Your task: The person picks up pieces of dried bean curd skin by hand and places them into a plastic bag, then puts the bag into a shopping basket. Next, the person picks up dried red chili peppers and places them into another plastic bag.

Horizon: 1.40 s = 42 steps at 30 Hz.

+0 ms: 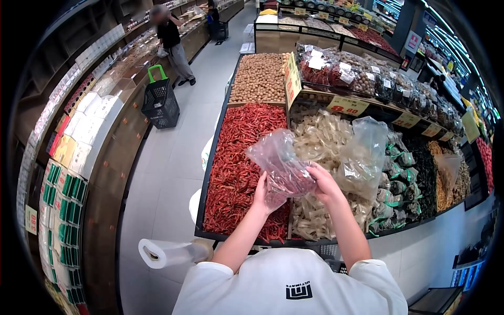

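Note:
Both my hands hold a clear plastic bag (286, 168) over the border between two bins. Dark reddish contents, perhaps dried chilies, show through its lower part. My left hand (261, 193) grips the bag's left side, its fingers partly hidden behind the plastic. My right hand (323, 184) is closed on the right edge, thumb toward the middle. Beneath the bag and to its left lie loose dried red chilies (236, 157). Under my right forearm are pale, yellowish dried strips (315, 218). Another clear plastic bag (365, 152) rests on those strips, right of my right hand.
A roll of plastic bags (157, 254) stands at lower left. Walnut-like nuts (257, 79) fill the far bin; green-tied dark bundles (396, 178) lie to the right. Across the aisle (176, 157), a person (173, 44) stands near a wheeled black basket (161, 107) with a green handle.

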### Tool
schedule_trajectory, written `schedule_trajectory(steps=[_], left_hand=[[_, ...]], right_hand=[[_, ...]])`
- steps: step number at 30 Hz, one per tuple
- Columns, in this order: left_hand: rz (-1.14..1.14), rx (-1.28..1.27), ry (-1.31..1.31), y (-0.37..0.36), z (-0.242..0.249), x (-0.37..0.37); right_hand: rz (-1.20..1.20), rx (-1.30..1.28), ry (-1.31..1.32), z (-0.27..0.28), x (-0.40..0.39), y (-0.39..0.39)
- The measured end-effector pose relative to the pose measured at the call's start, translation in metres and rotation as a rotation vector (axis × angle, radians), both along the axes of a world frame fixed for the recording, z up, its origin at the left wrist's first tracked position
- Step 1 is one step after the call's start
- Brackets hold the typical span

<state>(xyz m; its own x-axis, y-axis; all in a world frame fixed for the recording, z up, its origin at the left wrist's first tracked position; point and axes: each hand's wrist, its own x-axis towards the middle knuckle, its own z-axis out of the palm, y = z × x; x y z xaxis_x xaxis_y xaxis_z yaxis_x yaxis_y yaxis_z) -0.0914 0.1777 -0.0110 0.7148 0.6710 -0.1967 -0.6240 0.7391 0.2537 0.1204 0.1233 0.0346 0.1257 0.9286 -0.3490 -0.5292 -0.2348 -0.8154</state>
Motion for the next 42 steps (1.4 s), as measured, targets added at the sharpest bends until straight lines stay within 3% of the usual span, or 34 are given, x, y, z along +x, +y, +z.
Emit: schedule_trajectory(steps=[8, 13, 15, 18, 22, 28, 31, 35, 38, 42], left_hand=[[0.057, -0.022, -0.075, -0.002, 0.016, 0.015], [0.118, -0.126, -0.055, -0.002, 0.002, 0.023], [0.173, -0.176, -0.033, 0.000, 0.008, 0.029], [0.183, -0.112, -0.071, -0.006, 0.024, 0.026], [0.194, -0.199, -0.106, 0.012, -0.006, 0.035], [0.212, -0.044, -0.104, -0.001, 0.013, 0.031], [0.180, -0.043, -0.115, -0.008, 0.002, 0.033], [0.207, 0.045, -0.030, -0.024, 0.003, 0.029], [0.124, -0.071, -0.060, -0.029, -0.014, 0.025], [0.125, 0.028, -0.096, -0.042, -0.027, 0.019]], right_hand=[[-0.002, 0.048, -0.059, 0.019, 0.006, 0.016], [0.013, 0.035, -0.104, 0.000, 0.014, 0.039], [-0.013, -0.022, -0.115, 0.010, 0.006, 0.047], [-0.029, 0.104, -0.208, 0.035, -0.007, 0.040], [-0.057, 0.021, -0.258, 0.012, 0.003, 0.063], [-0.183, 0.238, -0.205, 0.028, -0.021, 0.047], [-0.203, 0.080, -0.202, -0.010, -0.010, 0.044], [-0.199, 0.147, -0.259, 0.009, -0.029, 0.014], [-0.245, 0.086, -0.158, -0.018, -0.028, 0.009], [-0.218, 0.094, -0.074, -0.021, -0.037, -0.011]])
